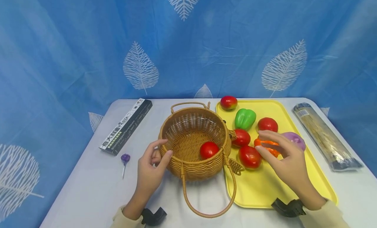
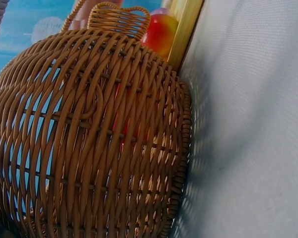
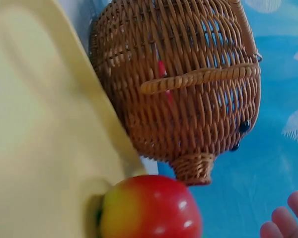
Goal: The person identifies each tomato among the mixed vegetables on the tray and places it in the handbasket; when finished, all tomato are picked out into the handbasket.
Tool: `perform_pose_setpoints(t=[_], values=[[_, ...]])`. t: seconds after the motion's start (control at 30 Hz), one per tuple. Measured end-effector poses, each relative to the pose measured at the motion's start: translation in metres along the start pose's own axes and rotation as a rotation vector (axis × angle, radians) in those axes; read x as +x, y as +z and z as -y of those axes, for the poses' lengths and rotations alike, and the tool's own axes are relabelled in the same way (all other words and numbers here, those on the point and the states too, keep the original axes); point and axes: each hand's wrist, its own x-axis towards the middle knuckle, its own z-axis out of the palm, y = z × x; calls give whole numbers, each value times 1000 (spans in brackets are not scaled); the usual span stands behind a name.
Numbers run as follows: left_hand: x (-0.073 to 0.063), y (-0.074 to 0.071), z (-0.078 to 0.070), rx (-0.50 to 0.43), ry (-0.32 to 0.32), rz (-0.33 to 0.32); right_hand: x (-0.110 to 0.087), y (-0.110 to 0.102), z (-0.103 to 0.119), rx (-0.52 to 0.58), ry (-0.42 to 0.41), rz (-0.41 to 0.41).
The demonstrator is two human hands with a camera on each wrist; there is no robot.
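Note:
A round wicker basket (image 1: pixel 192 170) with two handles and a fish-like tail stands mid-table, holding one round red fruit or vegetable (image 1: pixel 209 150). At its left rim is my left hand (image 1: pixel 151 167), thumb and curled fingers holding the edge. My right hand (image 1: pixel 287 161) is over the yellow tray (image 1: pixel 250 197), thumb and fingers apart with nothing between them. Just left of the thumb lies a red fruit (image 1: pixel 249 157), which has a yellow side in the right wrist view (image 3: pixel 149 208). Beneath the right fingers, an orange piece (image 1: pixel 266 146) is partly hidden.
Also on the tray are a green bell pepper (image 1: pixel 245 119), other red fruits (image 1: pixel 267 124) and a purple piece (image 1: pixel 295 140). Right of it lies a clear pack of noodles (image 1: pixel 327 136). At left are a pasta box (image 1: pixel 126 126) and a purple lollipop (image 1: pixel 125 158).

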Motion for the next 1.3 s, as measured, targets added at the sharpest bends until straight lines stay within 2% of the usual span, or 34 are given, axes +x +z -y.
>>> perform_pose_setpoints(t=[0.1,0.3,0.43,0.63,0.77,1.3], values=[[-1,0,2,-7,2,-7,-7,-2,-3,-40,55,-3],[-2,0,3,-6,0,-2,-22,1,-12,-212,148,1],[-2,-1,3,-6,-9,2,-32,6,-18,-302,158,3],[-1,-1,0,-3,-10,5,-43,17,-22,-389,103,7],[-1,-1,0,1,-6,7,-46,21,-22,-421,75,4],[-1,-1,-1,-1,-23,9,-51,30,-21,-443,109,-6]])
